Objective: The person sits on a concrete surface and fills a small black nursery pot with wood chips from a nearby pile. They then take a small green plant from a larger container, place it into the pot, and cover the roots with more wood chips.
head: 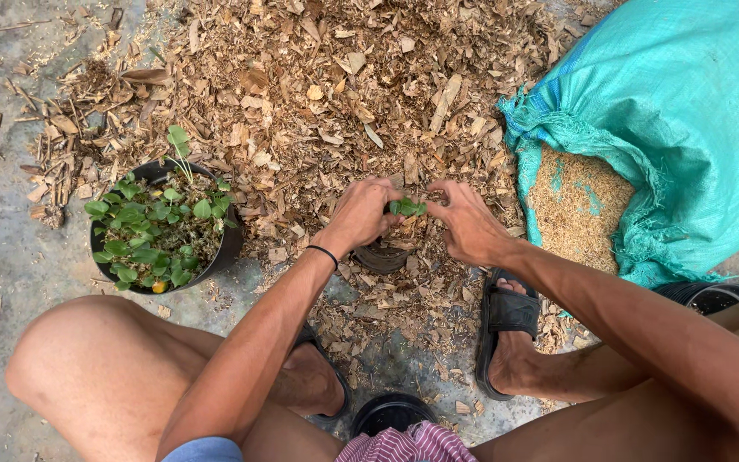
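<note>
A small black pot [381, 256] stands on the ground among dry leaf litter, with a little green seedling [407, 206] in its middle. My left hand [361, 212] rests on the pot's left side, fingers curled against the filling beside the seedling. My right hand [465, 222] presses on the right side in the same way. Both hands cover most of the pot's top, so the filling inside is largely hidden. A black band sits on my left wrist.
A larger black pot of leafy green plants [161, 224] stands to the left. A pile of dry leaves and chips [318, 94] spreads behind. A teal woven sack [669, 111] lies open at right, spilling rice husk [576, 205]. An empty black pot [389, 411] sits between my sandalled feet.
</note>
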`<action>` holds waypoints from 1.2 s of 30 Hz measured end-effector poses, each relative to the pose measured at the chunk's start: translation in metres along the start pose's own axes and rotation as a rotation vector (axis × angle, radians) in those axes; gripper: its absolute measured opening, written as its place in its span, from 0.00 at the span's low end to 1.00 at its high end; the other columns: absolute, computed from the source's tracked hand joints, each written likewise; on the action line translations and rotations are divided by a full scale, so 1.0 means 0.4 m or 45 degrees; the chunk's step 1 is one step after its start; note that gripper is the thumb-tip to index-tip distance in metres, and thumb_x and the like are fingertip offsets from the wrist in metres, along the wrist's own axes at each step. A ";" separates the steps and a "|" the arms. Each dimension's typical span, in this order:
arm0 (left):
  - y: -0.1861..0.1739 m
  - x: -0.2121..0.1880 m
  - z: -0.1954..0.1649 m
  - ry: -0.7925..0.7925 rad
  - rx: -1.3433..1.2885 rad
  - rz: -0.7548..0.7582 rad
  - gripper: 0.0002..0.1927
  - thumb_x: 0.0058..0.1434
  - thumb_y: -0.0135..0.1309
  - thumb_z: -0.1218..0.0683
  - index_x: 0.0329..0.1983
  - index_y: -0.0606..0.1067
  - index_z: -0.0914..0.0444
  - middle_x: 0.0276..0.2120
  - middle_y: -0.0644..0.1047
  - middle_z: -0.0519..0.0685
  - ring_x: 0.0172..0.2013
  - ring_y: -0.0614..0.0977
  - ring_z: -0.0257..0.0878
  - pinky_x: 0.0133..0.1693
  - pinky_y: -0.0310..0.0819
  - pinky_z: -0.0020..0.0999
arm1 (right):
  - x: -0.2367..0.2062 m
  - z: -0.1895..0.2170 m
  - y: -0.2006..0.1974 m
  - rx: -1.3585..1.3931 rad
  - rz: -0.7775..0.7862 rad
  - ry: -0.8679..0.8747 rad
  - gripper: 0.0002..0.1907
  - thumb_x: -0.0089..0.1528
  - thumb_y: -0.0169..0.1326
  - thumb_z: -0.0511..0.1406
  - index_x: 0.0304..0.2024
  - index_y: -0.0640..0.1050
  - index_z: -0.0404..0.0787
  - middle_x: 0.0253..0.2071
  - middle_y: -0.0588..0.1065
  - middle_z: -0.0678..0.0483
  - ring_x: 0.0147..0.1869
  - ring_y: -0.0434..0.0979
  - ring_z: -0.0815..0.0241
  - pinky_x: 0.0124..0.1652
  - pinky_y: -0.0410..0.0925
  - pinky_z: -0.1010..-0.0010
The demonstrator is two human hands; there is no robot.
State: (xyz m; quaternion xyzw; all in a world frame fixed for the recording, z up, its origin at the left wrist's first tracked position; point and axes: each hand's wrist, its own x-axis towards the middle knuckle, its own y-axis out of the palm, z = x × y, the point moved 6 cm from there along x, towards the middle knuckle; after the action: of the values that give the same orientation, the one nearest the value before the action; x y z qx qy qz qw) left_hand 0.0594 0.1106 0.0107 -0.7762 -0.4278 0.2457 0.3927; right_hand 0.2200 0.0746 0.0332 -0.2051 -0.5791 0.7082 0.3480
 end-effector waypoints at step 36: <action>-0.047 -0.046 -0.040 -0.098 -0.035 0.034 0.19 0.56 0.59 0.64 0.51 0.80 0.60 0.41 0.80 0.47 0.45 0.81 0.43 0.52 0.78 0.43 | 0.004 0.007 -0.018 0.140 -0.039 -0.022 0.32 0.43 0.56 0.25 0.53 0.77 0.38 0.58 0.64 0.44 0.60 0.66 0.47 0.57 0.65 0.53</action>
State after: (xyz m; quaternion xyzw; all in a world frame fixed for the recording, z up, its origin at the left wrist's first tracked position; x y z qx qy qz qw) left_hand 0.0525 0.0945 0.0360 -0.7771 -0.4356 0.2747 0.3618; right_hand 0.2190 0.0746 0.0411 -0.1707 -0.5454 0.7352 0.3646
